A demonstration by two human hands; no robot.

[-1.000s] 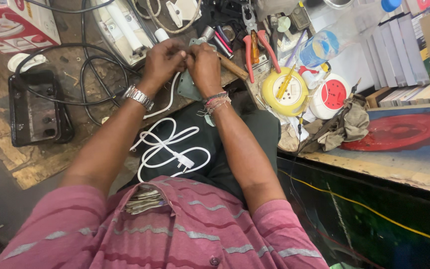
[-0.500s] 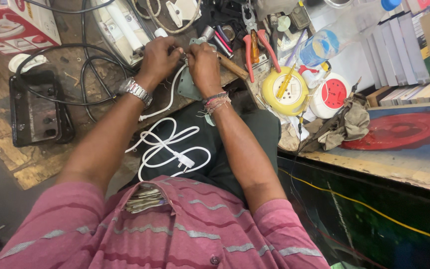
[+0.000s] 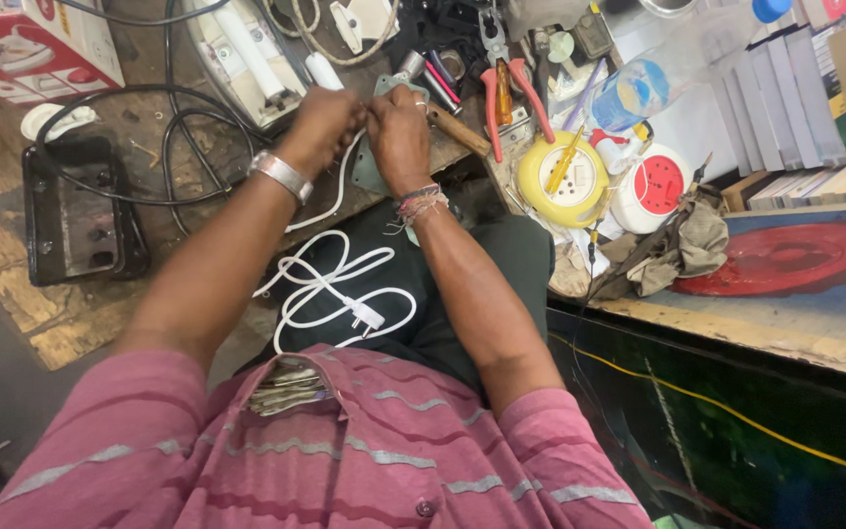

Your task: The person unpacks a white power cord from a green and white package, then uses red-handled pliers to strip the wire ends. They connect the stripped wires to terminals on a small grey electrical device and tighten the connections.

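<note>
My left hand (image 3: 323, 125), with a silver watch at the wrist, and my right hand (image 3: 399, 132), with thread bands, meet fingertip to fingertip at the bench edge. Both pinch the end of a white cable (image 3: 337, 191) over a grey-green metal part (image 3: 369, 174). What the fingertips do to the cable end is hidden. The cable runs down to my lap, where it lies in loops that end in a white plug (image 3: 366, 315). A wooden tool handle (image 3: 462, 130) lies just right of my right hand.
Red-handled pliers (image 3: 501, 93), a yellow round reel (image 3: 568, 178) and a red-and-white round case (image 3: 656, 186) lie to the right with a crumpled rag (image 3: 682, 245). A white appliance (image 3: 237, 54), black cables (image 3: 164, 147), a black tray (image 3: 75, 211) and a red box (image 3: 31, 44) are to the left.
Both hands stay together on the cable end with only small finger movements. The cable between the hands and my lap has shifted slightly.
</note>
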